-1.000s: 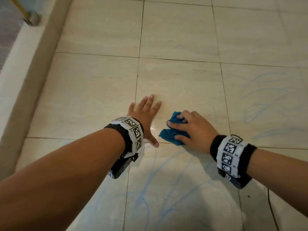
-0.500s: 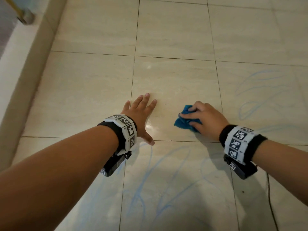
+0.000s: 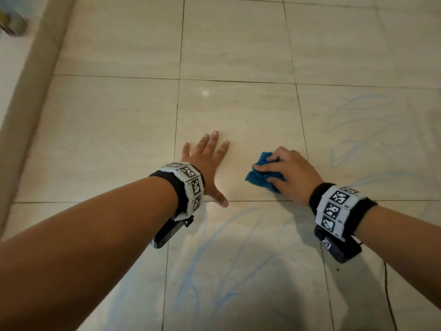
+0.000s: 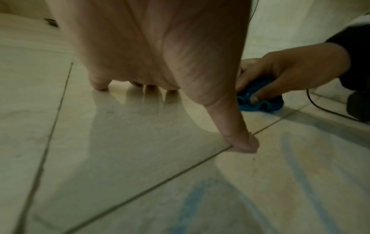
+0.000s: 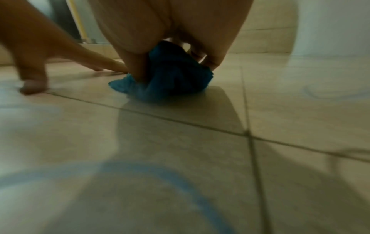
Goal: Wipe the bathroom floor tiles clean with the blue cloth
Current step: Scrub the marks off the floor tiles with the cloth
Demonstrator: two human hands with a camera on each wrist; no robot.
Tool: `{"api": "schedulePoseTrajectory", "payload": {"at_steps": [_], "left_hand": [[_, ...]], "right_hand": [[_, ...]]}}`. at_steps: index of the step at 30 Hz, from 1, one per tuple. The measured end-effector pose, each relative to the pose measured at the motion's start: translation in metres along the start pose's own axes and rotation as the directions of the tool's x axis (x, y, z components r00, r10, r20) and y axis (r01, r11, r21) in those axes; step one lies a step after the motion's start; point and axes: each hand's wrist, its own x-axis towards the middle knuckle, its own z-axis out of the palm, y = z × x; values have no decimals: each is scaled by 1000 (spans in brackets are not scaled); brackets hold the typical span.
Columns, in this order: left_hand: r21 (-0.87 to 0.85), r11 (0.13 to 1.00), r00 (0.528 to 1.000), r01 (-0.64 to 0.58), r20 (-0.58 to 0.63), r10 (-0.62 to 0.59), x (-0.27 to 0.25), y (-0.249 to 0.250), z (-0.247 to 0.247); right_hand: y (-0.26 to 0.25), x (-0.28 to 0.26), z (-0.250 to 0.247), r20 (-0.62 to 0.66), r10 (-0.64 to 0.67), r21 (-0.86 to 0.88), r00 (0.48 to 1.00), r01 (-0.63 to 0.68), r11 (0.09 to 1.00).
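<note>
The blue cloth (image 3: 259, 176) (image 4: 260, 101) (image 5: 172, 79) lies bunched on a beige floor tile (image 3: 238, 115). My right hand (image 3: 288, 173) grips it from above, fingers curled over the folds and pressing it to the floor. My left hand (image 3: 210, 161) rests flat on the same tile to the left, fingers spread, thumb (image 4: 240, 139) on the grout line. Blue scribble marks (image 3: 214, 259) cover the near tile, and more scribbles (image 3: 358, 130) show on the tile to the right.
A raised beige kerb (image 3: 31, 96) runs along the left edge of the floor. A thin black cable (image 3: 387, 295) trails over the tiles at the lower right. A white rounded fixture (image 5: 330, 26) stands close on the right in the right wrist view.
My right hand has slid the cloth to the right across the tile, away from the left hand. The left hand has stayed planted on the floor.
</note>
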Motion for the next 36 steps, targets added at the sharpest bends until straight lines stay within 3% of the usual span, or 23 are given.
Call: {"api": "schedulePoseTrajectory", "payload": {"at_steps": [3,5,10,12,14,16,17,18,20,22,23,26,27,29,32,34,36], "left_hand": [[-4,1000,1000,7,4,-7,0,1,-1],[-5,1000,1000,2,4,-2,-1,1,0],[-12,1000,1000,-3,1,3,-1,0,0],[-7,1000,1000,-2,0,2,0,0,1],[-6,1000,1000,0,1,0,1,-1,2],[-7,1000,1000,0,1,0,0,0,1],[-6,1000,1000,-2,1,2,0,0,1],[-5,1000,1000,-2,-2,2,0,0,1],[-6,1000,1000,-3,-7,3,-1,0,1],[-10,1000,1000,-4,-4,4,-1,0,1],[-11,1000,1000,-3,1,3,-1,0,1],[-4,1000,1000,4,2,-4,0,0,0],[-1,1000,1000,4,-1,-4,-1,0,0],[-5,1000,1000,-2,-2,2,-2,1,0],[-6,1000,1000,-2,-6,2,-1,1,1],[-10,1000,1000,-3,-5,3,0,0,1],[-12,1000,1000,-4,0,4,0,1,2]], "right_hand": [[-23,-13,13,158,-165,-49,974,175,983],[-21,-19,12,248,-203,-39,947,219,975],[19,-10,-4,22,-16,-45,1000,17,999],[10,-16,5,-31,-30,-109,999,27,994],[-4,-27,19,4,-197,-181,980,194,964],[-5,-34,25,118,-366,-250,923,384,889],[1,-33,22,135,-383,-260,914,406,876],[8,-28,15,99,-339,-248,936,353,902],[28,-17,1,-100,-77,-158,992,61,986],[36,-11,-1,-200,104,-74,974,-121,990],[30,-10,3,-194,100,-89,976,-119,989],[6,-15,14,-24,-161,-165,987,155,974],[9,-10,10,22,-185,-157,983,186,970],[26,10,-5,-68,-50,-130,996,41,991],[56,38,-31,-216,273,-51,937,-290,956],[45,43,-29,-173,283,-74,943,-299,951],[20,34,-15,-81,99,-111,992,-108,988]]}}
